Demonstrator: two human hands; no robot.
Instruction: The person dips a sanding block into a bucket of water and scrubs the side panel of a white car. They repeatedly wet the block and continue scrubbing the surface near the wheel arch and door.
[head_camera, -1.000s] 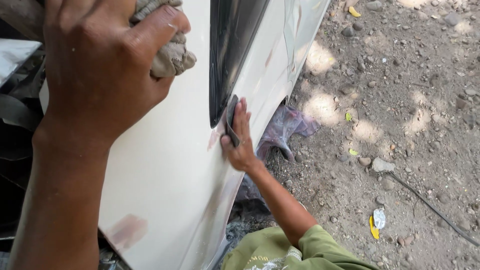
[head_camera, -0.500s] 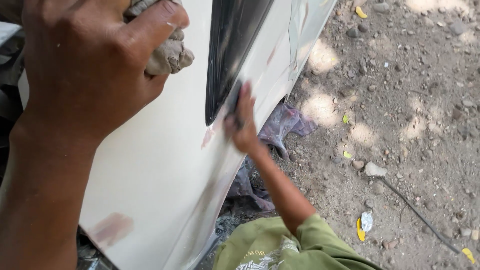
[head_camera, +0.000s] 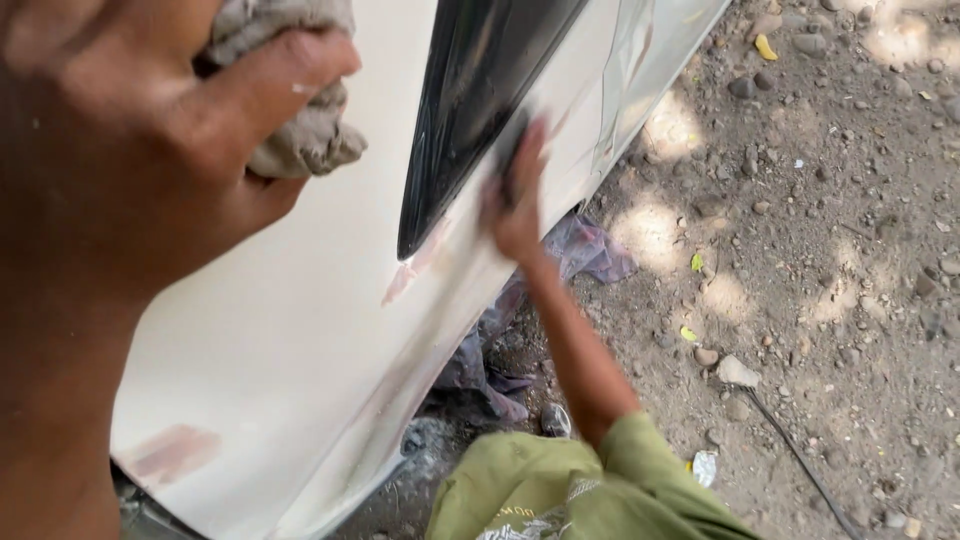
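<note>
Near left: left hand (head_camera: 130, 170), grip clamped on a grey rag (head_camera: 295, 110) against the white car panel (head_camera: 270, 340) | mid: right hand (head_camera: 515, 200), olive sleeve, grip pressing a dark sanding pad (head_camera: 512, 150) by the black window (head_camera: 480, 90) | far right: stony dirt ground (head_camera: 830, 250), purple cloth (head_camera: 590, 250) under the panel.

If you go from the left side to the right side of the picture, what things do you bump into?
Left hand → grey rag it clutches → black window in the white car panel → right hand pressing a dark pad on the panel → stony dirt ground.
</note>
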